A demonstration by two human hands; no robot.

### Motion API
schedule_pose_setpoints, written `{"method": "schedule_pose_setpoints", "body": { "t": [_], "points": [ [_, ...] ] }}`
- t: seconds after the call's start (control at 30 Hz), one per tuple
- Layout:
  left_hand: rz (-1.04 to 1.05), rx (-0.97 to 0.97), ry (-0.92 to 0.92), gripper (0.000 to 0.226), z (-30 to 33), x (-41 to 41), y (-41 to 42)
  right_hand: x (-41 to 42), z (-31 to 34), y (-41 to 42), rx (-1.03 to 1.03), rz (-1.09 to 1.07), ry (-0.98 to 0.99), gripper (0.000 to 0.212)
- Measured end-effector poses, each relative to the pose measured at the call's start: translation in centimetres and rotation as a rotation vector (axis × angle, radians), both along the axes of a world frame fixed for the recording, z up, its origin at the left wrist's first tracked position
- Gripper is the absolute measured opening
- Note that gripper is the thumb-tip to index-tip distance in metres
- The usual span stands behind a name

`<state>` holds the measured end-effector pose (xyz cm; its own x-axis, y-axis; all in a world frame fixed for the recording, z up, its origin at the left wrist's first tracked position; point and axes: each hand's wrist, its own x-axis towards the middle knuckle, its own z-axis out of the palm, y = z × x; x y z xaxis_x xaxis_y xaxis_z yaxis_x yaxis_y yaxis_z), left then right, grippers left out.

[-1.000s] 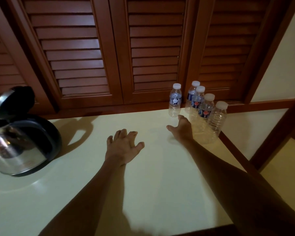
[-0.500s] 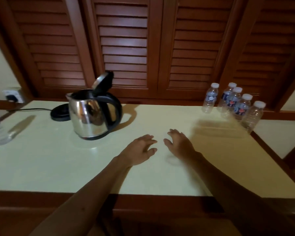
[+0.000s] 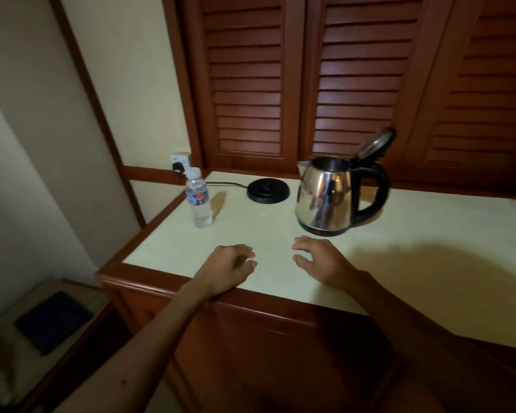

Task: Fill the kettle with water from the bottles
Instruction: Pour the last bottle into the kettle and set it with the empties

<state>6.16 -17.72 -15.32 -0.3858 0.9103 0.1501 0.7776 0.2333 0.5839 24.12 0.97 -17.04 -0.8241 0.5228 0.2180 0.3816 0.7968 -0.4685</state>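
Note:
A steel kettle (image 3: 325, 198) with a black handle stands on the pale counter (image 3: 429, 263), its lid tipped up and open. A capped clear water bottle (image 3: 197, 198) stands upright near the counter's left end. My left hand (image 3: 227, 268) rests near the front edge with loosely curled fingers, holding nothing. My right hand (image 3: 322, 260) lies just in front of the kettle, fingers relaxed and spread, also holding nothing. The group of bottles at the counter's right end is out of view, save for a blurred bit at the right edge.
The kettle's black base (image 3: 268, 190) sits between bottle and kettle, its cord running to a wall socket (image 3: 179, 162). Louvred wooden doors (image 3: 355, 84) stand behind. A lower surface with a dark flat item (image 3: 52, 321) lies to the left.
The view has swung left: the bottle group left the frame and the left bottle, base and socket came in. Both hands drew back toward the front edge, still holding nothing.

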Motion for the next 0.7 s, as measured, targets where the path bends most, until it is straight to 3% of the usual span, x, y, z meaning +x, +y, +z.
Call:
{"method": "schedule_pose_setpoints", "body": {
  "t": [0.17, 0.27, 0.37, 0.43, 0.5, 0.7],
  "points": [
    [0.333, 0.194, -0.152, 0.012, 0.7, -6.3, -3.4, -1.5, -0.5, -1.2, -0.044, -0.065, 0.047, 0.037],
    [0.522, 0.288, -0.312, 0.035, 1.4, -8.3, -2.4, -1.4, -0.3, -1.2, -0.009, -0.044, 0.003, 0.037],
    [0.526, 0.283, -0.403, 0.069, 2.2, -10.0, -0.5, -1.4, -0.3, -1.2, 0.01, -0.019, 0.005, 0.036],
    [0.463, 0.308, -0.498, 0.076, 2.5, -10.9, 0.7, -1.4, 0.0, -1.3, -0.001, -0.033, 0.033, 0.033],
    [0.415, 0.347, -0.559, 0.07, 2.3, -11.2, 1.5, -1.4, 0.3, -1.5, -0.005, -0.042, 0.069, 0.031],
    [0.418, 0.279, -0.372, 0.056, 1.4, -10.0, 2.5, -1.4, 0.1, -1.4, 0.007, -0.031, 0.087, 0.031]
  ]
}}
